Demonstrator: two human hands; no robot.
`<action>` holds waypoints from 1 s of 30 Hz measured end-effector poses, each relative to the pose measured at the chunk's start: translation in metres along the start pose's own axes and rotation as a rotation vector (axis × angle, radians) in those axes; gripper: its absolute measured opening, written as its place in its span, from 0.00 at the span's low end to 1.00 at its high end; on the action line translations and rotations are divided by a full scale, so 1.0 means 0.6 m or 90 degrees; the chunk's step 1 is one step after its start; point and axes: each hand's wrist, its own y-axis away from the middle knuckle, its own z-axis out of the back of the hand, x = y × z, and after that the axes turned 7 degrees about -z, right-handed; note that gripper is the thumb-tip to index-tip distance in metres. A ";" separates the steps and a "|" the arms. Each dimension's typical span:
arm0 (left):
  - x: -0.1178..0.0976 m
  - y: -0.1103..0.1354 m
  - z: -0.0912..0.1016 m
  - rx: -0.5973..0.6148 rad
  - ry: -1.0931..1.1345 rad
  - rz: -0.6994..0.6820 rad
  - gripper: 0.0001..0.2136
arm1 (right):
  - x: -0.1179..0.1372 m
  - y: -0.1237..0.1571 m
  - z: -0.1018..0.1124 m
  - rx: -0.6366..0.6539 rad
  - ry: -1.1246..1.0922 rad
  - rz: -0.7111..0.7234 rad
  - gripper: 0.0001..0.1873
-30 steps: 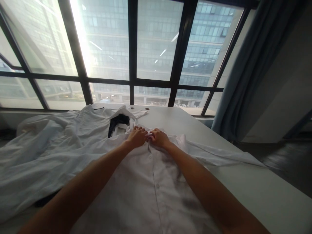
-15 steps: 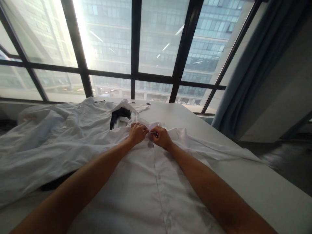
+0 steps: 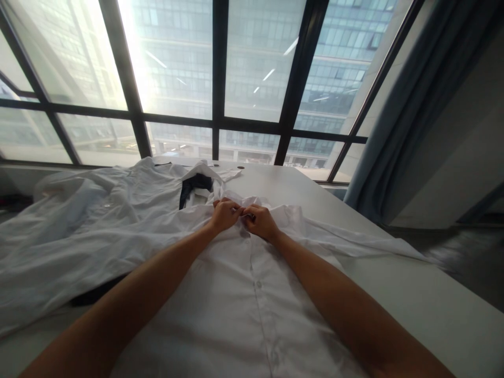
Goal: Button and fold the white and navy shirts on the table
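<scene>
A white button-up shirt (image 3: 220, 294) lies front side up in front of me, its collar end away from me and a line of buttons running down the middle. Near the top of that line, my left hand (image 3: 226, 214) pinches the shirt's front edge. My right hand (image 3: 260, 220) is closed on the fabric right beside it, and the fingertips of both hands meet. Whatever small part sits between the fingers, such as a button, is hidden. One sleeve (image 3: 362, 241) stretches out to the right.
More white garments (image 3: 98, 231) are heaped on the left, with dark pieces (image 3: 192, 186) showing among them. Everything lies on a white table (image 3: 413, 294). Behind it stand large windows (image 3: 255, 68), and a blue-grey curtain (image 3: 401, 115) hangs at the right.
My fingertips have come closer together at the shirt's front edge, closing the small gap between them. The shirt and the heaped garments lie as before.
</scene>
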 end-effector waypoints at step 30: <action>0.006 0.000 -0.002 0.024 0.066 0.007 0.13 | -0.007 0.000 0.003 -0.033 0.079 -0.075 0.11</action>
